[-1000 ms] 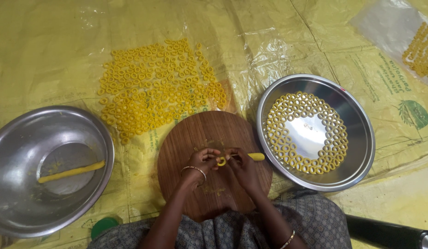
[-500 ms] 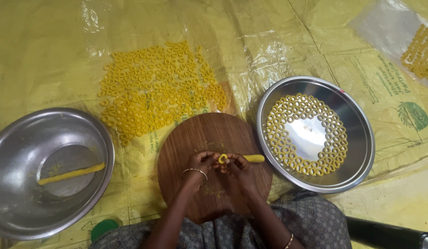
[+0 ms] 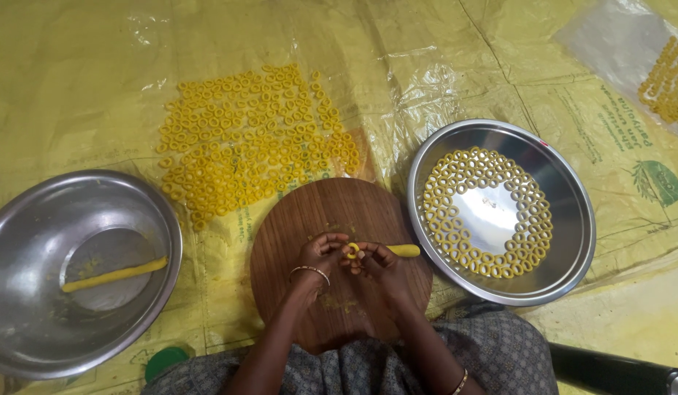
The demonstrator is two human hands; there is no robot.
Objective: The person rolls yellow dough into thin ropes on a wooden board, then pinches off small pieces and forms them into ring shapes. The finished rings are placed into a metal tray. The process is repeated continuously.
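Dough ring pinched over round wooden board, yellow plastic sheet.

Left steel bowl and far ring sheet run off-frame

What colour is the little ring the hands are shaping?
Bright yellow; the ring shows best in the head view, above the wooden board.

Small yellow dough ring is pinched upright betw. both hands' fingertips, above round wooden board — short yellow dough rope is laid flat just beside, pointing right.
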